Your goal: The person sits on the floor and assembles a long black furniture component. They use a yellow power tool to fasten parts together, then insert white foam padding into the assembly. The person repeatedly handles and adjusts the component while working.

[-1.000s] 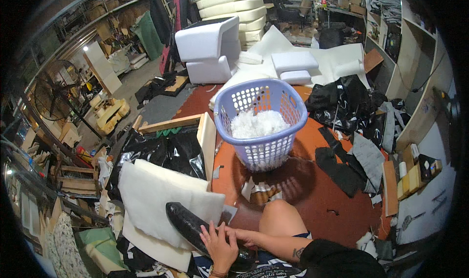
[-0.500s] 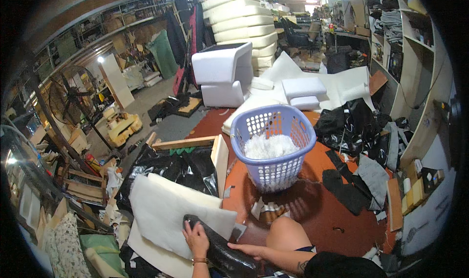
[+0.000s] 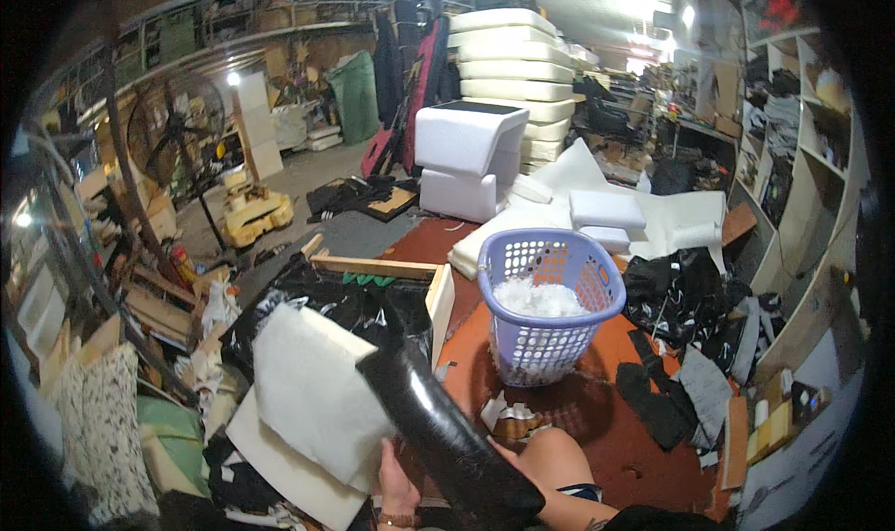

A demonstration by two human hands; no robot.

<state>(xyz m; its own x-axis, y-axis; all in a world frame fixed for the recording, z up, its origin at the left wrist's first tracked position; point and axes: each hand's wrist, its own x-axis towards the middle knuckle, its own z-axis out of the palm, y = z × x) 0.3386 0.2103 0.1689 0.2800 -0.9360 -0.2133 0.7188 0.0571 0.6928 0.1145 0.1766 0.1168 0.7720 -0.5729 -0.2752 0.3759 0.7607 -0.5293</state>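
Head view: left hand (image 3: pixel 396 482) grips black padded cushion (image 3: pixel 447 438) tilted against white foam sheet (image 3: pixel 312 391); right hand hidden, state unclear.

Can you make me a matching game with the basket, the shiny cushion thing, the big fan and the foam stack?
Things:
1. laundry basket
2. long black cushion
3. standing fan
4. stacked foam slabs

Matches:
A. far back, piled high, white
B. lilac, holding white stuffing
C. far left, on a pole
D. glossy, held by the left hand

Pairs: 1-B, 2-D, 3-C, 4-A
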